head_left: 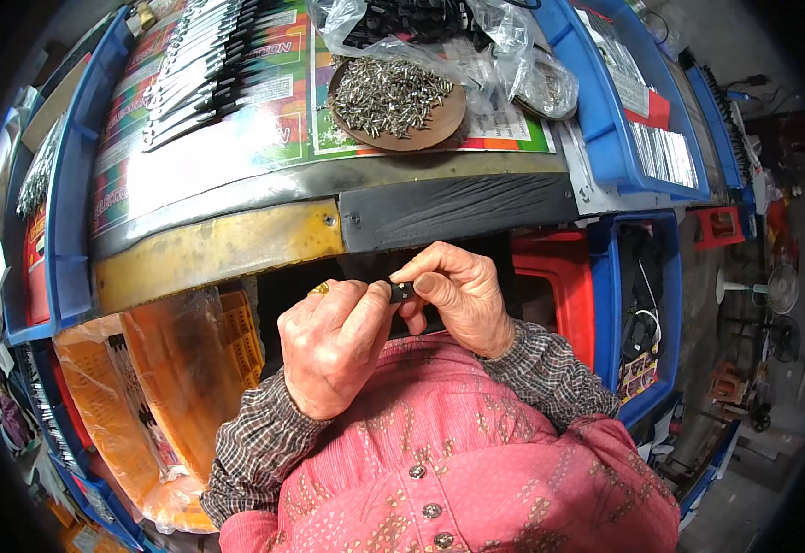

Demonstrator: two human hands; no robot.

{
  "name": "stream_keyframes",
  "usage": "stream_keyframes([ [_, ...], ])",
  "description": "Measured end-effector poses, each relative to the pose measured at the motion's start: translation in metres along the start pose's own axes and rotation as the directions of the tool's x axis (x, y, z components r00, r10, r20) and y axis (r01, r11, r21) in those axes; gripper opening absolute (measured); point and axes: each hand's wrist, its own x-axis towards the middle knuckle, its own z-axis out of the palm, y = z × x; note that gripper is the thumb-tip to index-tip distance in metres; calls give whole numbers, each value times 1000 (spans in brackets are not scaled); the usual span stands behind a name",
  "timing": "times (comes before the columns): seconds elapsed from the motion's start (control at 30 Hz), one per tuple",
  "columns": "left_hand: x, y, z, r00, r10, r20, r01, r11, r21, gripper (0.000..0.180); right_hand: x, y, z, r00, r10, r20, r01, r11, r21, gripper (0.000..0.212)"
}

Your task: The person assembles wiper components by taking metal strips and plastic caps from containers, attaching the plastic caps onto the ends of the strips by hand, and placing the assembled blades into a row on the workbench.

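My left hand, with a yellow ring on one finger, is closed around a small black piece. Only the end of that piece shows, with tiny shiny metal spots; the rest is hidden in my fingers. My right hand meets it from the right, thumb and index finger bent in a pinch at the black end. Whatever sits between those right fingertips is too small or hidden to make out. Both hands are held in front of my chest, just off the table's near edge.
On the table a round brown dish holds many small metal pins. Slender silver pieces with black ends lie in a row at left. Clear plastic bags sit behind. Blue trays flank both sides; an orange crate stands lower left.
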Motion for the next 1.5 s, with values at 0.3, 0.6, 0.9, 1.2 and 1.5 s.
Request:
stream_keyframes([
  [0.3, -2, 6, -2, 995, -52, 83, 54, 998, -17, 25, -3, -10, 7, 994, 71, -84, -86, 979, -183, 8],
  [0.6, 4, -2, -3, 997, -79, 15, 80, 991, -109, 22, 0, -16, 9, 992, 99, -78, -111, 982, -156, 11],
  [0.9, 28, -22, -41, 994, -98, 43, 99, 994, -35, 19, -1, -40, 5, 974, -203, -98, 127, 855, -503, 14],
  [1.2, 73, -99, -77, 980, -126, -156, 159, 963, 217, 26, 15, -59, 2, 974, -228, -12, 176, 785, -594, 9],
  [1.5, 134, -186, -87, 986, -93, -141, 133, 942, 307, 15, 23, -68, -7, 997, -29, 65, 60, 837, -543, 10],
])
